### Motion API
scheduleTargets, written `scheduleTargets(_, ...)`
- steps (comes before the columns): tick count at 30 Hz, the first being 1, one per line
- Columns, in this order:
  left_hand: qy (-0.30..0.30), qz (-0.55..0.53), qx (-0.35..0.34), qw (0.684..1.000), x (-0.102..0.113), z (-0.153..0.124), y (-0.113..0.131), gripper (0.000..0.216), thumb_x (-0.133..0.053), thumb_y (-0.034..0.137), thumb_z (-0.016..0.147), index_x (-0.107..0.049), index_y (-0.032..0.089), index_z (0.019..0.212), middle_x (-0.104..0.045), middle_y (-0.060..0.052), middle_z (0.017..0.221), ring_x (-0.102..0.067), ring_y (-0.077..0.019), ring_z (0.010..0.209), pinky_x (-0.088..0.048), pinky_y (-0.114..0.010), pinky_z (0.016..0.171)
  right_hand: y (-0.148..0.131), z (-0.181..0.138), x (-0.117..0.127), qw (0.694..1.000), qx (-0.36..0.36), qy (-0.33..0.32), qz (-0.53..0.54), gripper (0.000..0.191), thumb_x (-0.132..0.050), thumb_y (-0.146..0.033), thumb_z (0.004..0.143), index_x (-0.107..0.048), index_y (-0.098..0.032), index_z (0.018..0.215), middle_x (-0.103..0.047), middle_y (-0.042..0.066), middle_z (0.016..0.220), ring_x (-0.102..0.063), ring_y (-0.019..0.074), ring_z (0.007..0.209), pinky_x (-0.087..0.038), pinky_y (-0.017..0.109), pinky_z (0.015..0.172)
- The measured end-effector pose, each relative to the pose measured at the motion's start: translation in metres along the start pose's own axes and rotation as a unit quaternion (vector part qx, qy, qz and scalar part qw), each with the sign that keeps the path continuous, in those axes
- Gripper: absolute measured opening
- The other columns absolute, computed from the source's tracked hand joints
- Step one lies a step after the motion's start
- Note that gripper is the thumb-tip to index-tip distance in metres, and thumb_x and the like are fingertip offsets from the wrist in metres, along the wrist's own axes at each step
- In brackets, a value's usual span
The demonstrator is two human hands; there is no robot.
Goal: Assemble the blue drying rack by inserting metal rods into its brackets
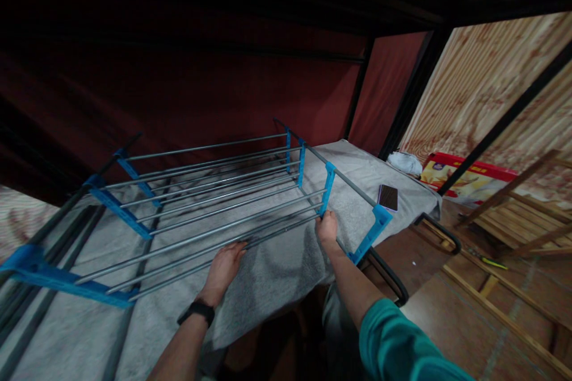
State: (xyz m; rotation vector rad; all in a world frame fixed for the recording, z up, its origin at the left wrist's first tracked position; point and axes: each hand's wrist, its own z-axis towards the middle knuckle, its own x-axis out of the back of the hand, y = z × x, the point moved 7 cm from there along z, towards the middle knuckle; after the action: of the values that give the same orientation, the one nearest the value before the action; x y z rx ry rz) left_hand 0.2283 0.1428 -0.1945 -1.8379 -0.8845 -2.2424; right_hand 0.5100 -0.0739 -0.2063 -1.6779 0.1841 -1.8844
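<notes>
A shoe rack of grey metal tubes and blue plastic brackets lies on its side across a bed with a grey blanket [286, 262]. My left hand [226, 265], with a black band on its wrist, has its fingers curled over a front metal tube [277, 232]. At the rack's right side, my right hand [328, 227] is closed around the lower end of a blue bracket [328, 187], where tubes enter it. More brackets stand along both sides, including a blue bracket [373, 232] at the near right and a large blue bracket [67, 277] at the near left.
A dark phone-like object [388, 197] lies on the blanket to the right. Black bed frame posts [415, 95] and a low rail [388, 277] surround the bed. On the floor at right are a red and yellow box [469, 178] and a wooden frame [491, 303].
</notes>
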Motion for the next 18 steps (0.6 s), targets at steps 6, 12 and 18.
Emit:
scheduleTargets(6,-0.004,-0.003,-0.008,1.000,-0.0014,0.0003,-0.0008,0.037,-0.041,0.026,0.094,-0.069,0.018,0.118,-0.070,-0.011,0.119,-0.064,-0.0230,0.112,-0.046,-0.037,0.102,0.0004,0.0008,-0.0027,1.000,-0.003,-0.001,-0.002,0.018,-0.050,-0.019,0.086,-0.058,-0.014,0.102,-0.062,0.016,0.105,-0.059,0.0243,0.103,-0.042,0.031,0.089)
scheduleTargets(12,-0.006,0.010,-0.005,1.000,-0.0032,-0.0006,-0.0033,0.039,-0.039,0.028,0.095,-0.068,0.020,0.120,-0.069,-0.011,0.122,-0.061,-0.0239,0.118,-0.045,-0.037,0.102,-0.0013,0.0002,-0.0019,1.000,0.001,-0.004,-0.001,0.019,-0.049,-0.017,0.086,-0.059,-0.014,0.102,-0.062,0.016,0.106,-0.059,0.0253,0.103,-0.042,0.032,0.090)
scheduleTargets(18,-0.025,0.009,-0.012,1.000,-0.0042,0.0011,-0.0044,0.040,-0.037,0.031,0.095,-0.066,0.022,0.122,-0.068,-0.009,0.125,-0.063,-0.0227,0.115,-0.048,-0.034,0.099,-0.0022,-0.0007,-0.0003,1.000,0.001,-0.003,-0.002,0.019,-0.050,-0.018,0.086,-0.059,-0.014,0.102,-0.062,0.016,0.106,-0.060,0.0252,0.103,-0.042,0.032,0.090)
